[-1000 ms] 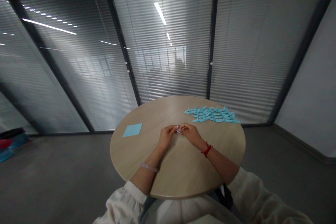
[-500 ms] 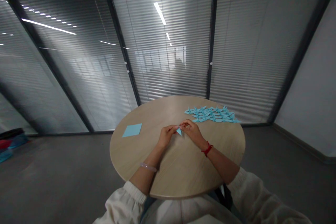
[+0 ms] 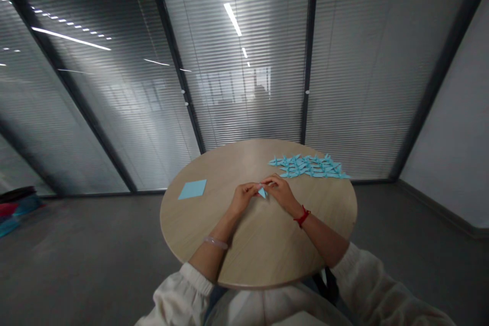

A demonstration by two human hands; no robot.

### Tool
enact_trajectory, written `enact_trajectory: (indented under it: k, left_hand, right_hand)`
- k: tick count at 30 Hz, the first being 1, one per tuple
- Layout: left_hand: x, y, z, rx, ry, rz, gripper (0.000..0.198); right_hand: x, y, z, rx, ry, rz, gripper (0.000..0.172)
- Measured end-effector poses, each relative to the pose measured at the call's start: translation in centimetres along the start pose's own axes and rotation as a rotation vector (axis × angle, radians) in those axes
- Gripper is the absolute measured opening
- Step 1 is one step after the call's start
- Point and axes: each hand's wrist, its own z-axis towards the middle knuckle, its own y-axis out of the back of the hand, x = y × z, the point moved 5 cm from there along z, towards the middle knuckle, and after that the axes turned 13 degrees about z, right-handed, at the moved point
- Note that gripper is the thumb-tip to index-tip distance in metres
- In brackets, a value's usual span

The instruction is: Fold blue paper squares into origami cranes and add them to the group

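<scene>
A small folded piece of light blue paper [image 3: 262,192] is pinched between both hands over the middle of the round table. My left hand [image 3: 242,197] grips it from the left with thumb and fingers closed. From the right, my right hand [image 3: 280,191] pinches the upper part, its fingers bent over the paper. A pointed end of the paper sticks out below the fingertips; the rest is hidden by them. Beyond my right hand lie rows of folded light blue paper cranes [image 3: 309,166], close together.
The round wooden table [image 3: 267,254] stands before me. A flat stack or sheet of light blue paper [image 3: 192,189] lies on its left side. Glass partitions with blinds [image 3: 248,112] rise behind the table. Red and blue items [image 3: 15,211] sit on the floor far left.
Both hands stay in nearly the same place. The folded paper between them has turned slightly, and its point sits a little further right.
</scene>
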Motion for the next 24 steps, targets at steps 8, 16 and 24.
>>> enact_trajectory:
  k: [8, 16, 24]
  left_hand:
    - [0.0, -0.1, -0.1, 0.017, 0.005, 0.003, 0.048]
    - [0.6, 1.0, 0.2, -0.137, 0.032, 0.027, 0.050]
    - [0.6, 1.4, 0.2, -0.176, 0.004, 0.110, 0.047]
  right_hand:
    - [-0.6, -0.1, 0.1, 0.008, -0.119, 0.138, 0.019]
    - [-2.0, -0.7, -0.2, 0.012, -0.346, 0.333, 0.037]
    - [-3.0, -1.4, -0.6, 0.089, -0.379, 0.317, 0.037]
